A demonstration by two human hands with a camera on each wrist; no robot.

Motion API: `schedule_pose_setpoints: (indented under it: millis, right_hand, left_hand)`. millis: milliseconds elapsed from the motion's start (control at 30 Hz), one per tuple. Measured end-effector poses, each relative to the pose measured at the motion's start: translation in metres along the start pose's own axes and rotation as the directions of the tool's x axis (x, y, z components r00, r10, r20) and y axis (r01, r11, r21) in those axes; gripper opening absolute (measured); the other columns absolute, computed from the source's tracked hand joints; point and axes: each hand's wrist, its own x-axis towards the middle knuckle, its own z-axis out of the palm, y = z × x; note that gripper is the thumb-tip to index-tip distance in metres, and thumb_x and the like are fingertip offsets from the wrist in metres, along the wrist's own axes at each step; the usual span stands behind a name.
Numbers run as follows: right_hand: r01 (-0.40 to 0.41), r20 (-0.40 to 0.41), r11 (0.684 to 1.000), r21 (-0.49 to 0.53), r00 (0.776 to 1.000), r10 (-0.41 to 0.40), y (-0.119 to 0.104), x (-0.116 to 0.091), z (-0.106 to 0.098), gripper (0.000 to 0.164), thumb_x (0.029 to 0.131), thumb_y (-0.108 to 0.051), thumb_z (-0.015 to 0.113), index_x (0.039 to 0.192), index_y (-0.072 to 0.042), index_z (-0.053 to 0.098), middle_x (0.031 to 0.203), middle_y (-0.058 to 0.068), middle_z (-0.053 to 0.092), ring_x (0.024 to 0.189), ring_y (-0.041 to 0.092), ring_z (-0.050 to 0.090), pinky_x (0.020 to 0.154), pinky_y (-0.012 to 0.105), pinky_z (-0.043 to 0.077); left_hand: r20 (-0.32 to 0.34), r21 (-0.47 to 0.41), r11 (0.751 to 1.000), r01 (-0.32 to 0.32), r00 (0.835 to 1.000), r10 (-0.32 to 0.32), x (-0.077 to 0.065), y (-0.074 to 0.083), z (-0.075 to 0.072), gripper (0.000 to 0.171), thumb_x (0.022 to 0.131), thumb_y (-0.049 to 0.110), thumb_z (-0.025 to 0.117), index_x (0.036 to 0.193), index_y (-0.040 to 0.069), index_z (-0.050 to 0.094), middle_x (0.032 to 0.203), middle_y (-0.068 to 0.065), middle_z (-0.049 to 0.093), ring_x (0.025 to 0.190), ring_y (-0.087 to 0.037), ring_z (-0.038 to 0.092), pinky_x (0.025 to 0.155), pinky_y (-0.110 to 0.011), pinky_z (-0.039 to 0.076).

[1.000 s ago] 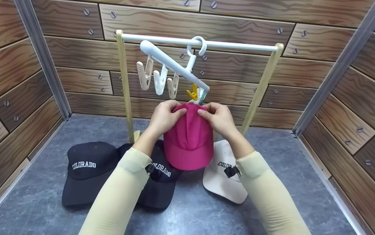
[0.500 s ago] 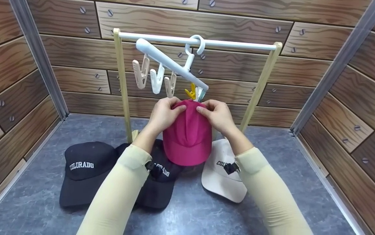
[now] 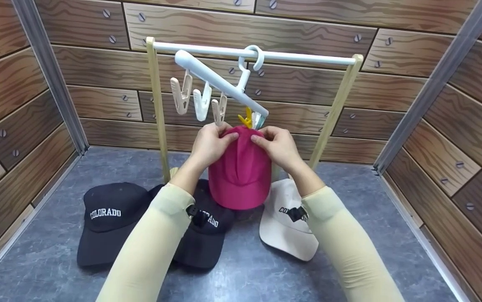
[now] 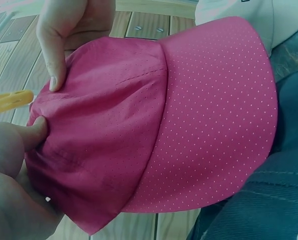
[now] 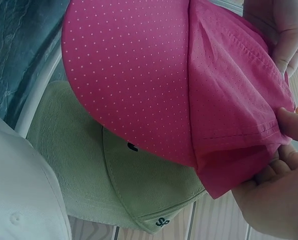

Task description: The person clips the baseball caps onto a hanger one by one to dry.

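Note:
A magenta baseball cap [image 3: 241,167] hangs upright in front of the rack, its brim toward me. My left hand [image 3: 209,147] pinches the left side of its crown, thumb in front and fingers behind. On the other side my right hand [image 3: 282,147] pinches the crown the same way. White dots cover the brim [image 4: 219,115] in the left wrist view. Just above the crown, a yellow clothespin [image 3: 246,118] and a pale clothespin [image 3: 259,121] hang from the low end of a tilted white hanger [image 3: 220,79]. Where those clips meet the cap is hidden.
The hanger hooks over a white rail [image 3: 308,58] between wooden posts [image 3: 157,109]. More clothespins [image 3: 201,102] hang to its left. Black caps [image 3: 115,218] and a beige cap [image 3: 289,235] lie on the grey floor. A green corduroy cap [image 5: 149,180] shows in the right wrist view.
Both hands have raised the magenta cap slightly, bringing its crown closer under the yellow clothespin. The grip of both hands stays the same.

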Motion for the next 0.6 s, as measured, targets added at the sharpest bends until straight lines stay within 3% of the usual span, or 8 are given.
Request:
schedule_pose_setpoints:
  millis: [600]
  right_hand:
    - [-0.058,0.035,0.998,0.023,0.998,0.057,0.0061,0.0015,-0.0006,0.027,0.1,-0.025,0.083,0.112,0.0,0.081,0.1,0.006,0.079,0.088,0.016,0.069,0.076,0.026,0.056]
  left_hand:
    - [0.02,-0.054,0.998,0.014,1.0,-0.013,-0.0022,-0.0029,-0.0014,0.015,0.104,0.021,0.082,0.104,0.006,0.084,0.097,-0.005,0.078,0.088,-0.017,0.066,0.079,-0.034,0.052]
